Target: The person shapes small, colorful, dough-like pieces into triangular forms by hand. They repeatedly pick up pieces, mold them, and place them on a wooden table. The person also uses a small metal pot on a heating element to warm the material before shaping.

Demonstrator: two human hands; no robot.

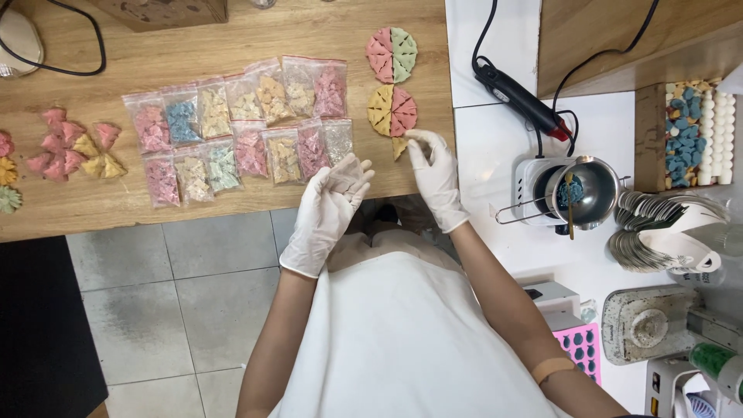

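Note:
Both my hands wear white gloves. My right hand pinches a small yellow wedge-shaped piece on the wooden table, just below a round disc made of yellow and pink wedges. A second disc of pink and green wedges lies above it. My left hand hovers over the table's front edge, fingers spread, holding nothing. To its left lie several small clear bags filled with coloured pieces.
Loose pink and yellow wedges lie at the table's left. On the white counter to the right stand a small metal pot on a heater, a black tool with a cord, a box of coloured shapes and a pink mould.

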